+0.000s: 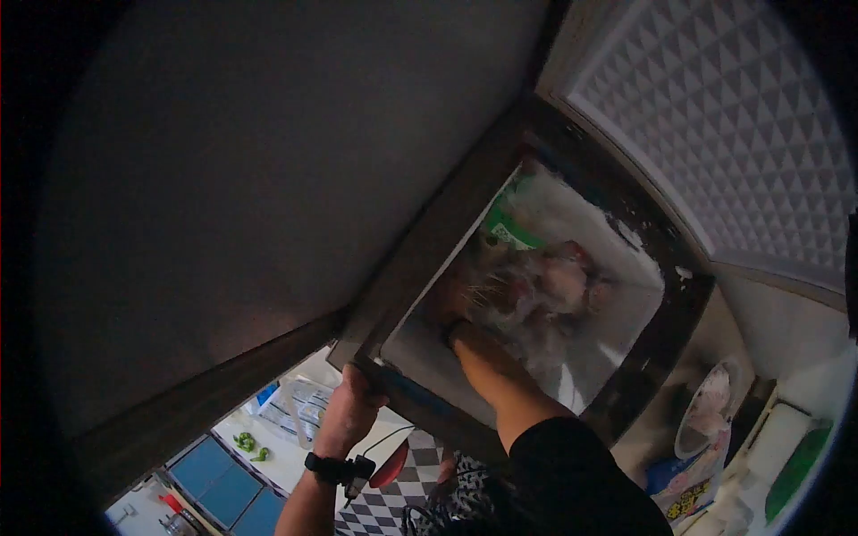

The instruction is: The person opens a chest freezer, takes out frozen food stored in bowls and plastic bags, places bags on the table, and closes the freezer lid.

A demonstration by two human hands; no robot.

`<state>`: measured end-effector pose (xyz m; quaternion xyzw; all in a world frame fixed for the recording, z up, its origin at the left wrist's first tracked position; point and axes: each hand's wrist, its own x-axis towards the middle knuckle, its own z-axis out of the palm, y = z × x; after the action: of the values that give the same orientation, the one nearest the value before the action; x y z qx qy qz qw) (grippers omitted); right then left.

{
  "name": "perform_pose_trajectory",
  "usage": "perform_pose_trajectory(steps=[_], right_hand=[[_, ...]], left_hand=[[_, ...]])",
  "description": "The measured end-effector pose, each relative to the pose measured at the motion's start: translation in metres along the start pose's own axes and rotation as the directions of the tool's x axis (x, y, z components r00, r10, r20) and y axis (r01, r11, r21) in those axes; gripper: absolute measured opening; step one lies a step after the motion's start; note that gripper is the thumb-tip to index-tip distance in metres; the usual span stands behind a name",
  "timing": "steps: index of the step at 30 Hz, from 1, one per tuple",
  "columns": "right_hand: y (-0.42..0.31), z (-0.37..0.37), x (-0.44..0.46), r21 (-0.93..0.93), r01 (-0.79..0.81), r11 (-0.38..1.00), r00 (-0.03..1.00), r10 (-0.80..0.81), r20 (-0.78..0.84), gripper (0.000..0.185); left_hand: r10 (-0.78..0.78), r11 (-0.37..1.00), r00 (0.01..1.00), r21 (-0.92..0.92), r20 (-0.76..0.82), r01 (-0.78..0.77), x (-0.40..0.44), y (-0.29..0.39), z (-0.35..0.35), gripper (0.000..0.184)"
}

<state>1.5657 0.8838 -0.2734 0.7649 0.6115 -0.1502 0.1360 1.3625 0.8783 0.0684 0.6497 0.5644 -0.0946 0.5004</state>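
An open chest with a dark rim (pixel 626 223) and pale inner walls holds clear plastic bags of pinkish food (pixel 565 279) and a green package (pixel 511 234). My right hand (pixel 454 320) reaches down inside, at the left of the bags; its fingers are lost in shadow, so what they touch cannot be made out. My left hand (pixel 355 409) rests on the chest's near left corner, thumb at the rim, with a dark strap and a small device at the wrist. The large dark lid (pixel 268 179) stands raised at the left.
Green peppers (pixel 250 445) lie on a white table (pixel 295 456) at the lower left, near blue tiles. A bowl of pale pink food (pixel 706 411) and printed bags (pixel 688 491) are at the right. A checkered floor (pixel 420 473) shows below.
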Motion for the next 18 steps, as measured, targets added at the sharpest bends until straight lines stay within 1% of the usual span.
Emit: perform_pose_trajectory(steps=[1, 3, 4, 5, 7, 8, 9, 10, 11, 12, 13, 14, 16, 17, 18], right_hand=[[0.001, -0.017, -0.007, 0.004, 0.000, 1.000, 1.000, 0.000, -0.003, 0.062], [0.006, -0.034, -0.016, 0.133, 0.009, 0.991, 0.992, 0.008, -0.125, 0.059], [0.009, -0.044, -0.021, 0.125, 0.008, 0.992, 0.992, 0.008, -0.128, 0.059], [0.009, -0.046, -0.024, 0.120, 0.040, 0.992, 0.996, -0.031, -0.082, 0.057], [0.004, -0.027, -0.029, 0.112, 0.066, 0.992, 0.997, -0.062, -0.039, 0.056], [-0.002, 0.008, -0.026, 0.051, 0.124, 0.991, 0.988, -0.119, -0.098, 0.053], [-0.002, 0.025, -0.028, -0.015, 0.182, 0.983, 0.972, -0.182, -0.147, 0.049], [0.006, 0.013, -0.038, -0.029, 0.185, 0.982, 0.972, -0.187, -0.143, 0.049], [0.019, -0.015, -0.057, 0.004, 0.233, 0.973, 0.937, -0.223, -0.268, 0.049], [0.034, -0.049, -0.074, 0.028, 0.284, 0.958, 0.884, -0.251, -0.394, 0.048], [0.052, -0.087, -0.090, 0.012, 0.287, 0.958, 0.882, -0.259, -0.393, 0.048], [0.071, -0.131, -0.109, 0.160, 0.412, 0.897, 0.869, -0.334, -0.364, 0.051], [0.117, -0.240, -0.154, 0.307, 0.507, 0.805, 0.861, -0.458, -0.221, 0.057], [0.145, -0.292, -0.183, 0.308, 0.495, 0.812, 0.865, -0.493, -0.090, 0.059], [0.170, -0.319, -0.204, 0.539, 0.432, 0.723, 0.897, -0.406, -0.174, 0.059]], left_hand=[[-0.003, 1.000, 1.000, 0.015, -0.005, 0.003, 0.002, -0.010, 0.003, 0.055], [-0.027, 1.000, 1.000, 0.000, -0.009, 0.027, 0.002, -0.003, 0.000, 0.054], [-0.052, 0.998, 0.999, -0.021, -0.008, 0.052, 0.001, 0.002, 0.001, 0.053], [-0.045, 0.999, 0.999, -0.031, -0.010, 0.045, 0.002, -0.002, 0.003, 0.053], [0.018, 0.999, 0.999, 0.030, -0.039, -0.017, 0.005, -0.018, 0.007, 0.051], [0.024, 0.999, 0.999, 0.024, -0.043, -0.023, 0.005, -0.014, 0.004, 0.051], [-0.005, 1.000, 0.999, 0.014, -0.045, 0.005, 0.005, -0.009, 0.003, 0.052], [-0.033, 0.999, 0.999, 0.001, -0.043, 0.033, 0.003, -0.004, 0.003, 0.055], [-0.031, 0.999, 0.999, -0.015, -0.038, 0.031, 0.001, -0.007, 0.005, 0.055], [0.033, 0.999, 0.998, -0.019, -0.052, -0.034, 0.004, -0.013, 0.005, 0.055], [0.096, 0.995, 0.993, -0.019, -0.070, -0.097, 0.006, -0.017, 0.007, 0.056], [0.097, 0.994, 0.992, -0.032, -0.077, -0.100, 0.006, -0.017, 0.008, 0.056], [0.118, 0.993, 0.989, 0.018, -0.083, -0.117, 0.006, -0.018, 0.007, 0.056], [0.136, 0.991, 0.985, 0.009, -0.101, -0.136, 0.007, -0.022, 0.009, 0.056], [0.154, 0.988, 0.981, 0.000, -0.120, -0.155, 0.008, -0.027, 0.011, 0.056]])
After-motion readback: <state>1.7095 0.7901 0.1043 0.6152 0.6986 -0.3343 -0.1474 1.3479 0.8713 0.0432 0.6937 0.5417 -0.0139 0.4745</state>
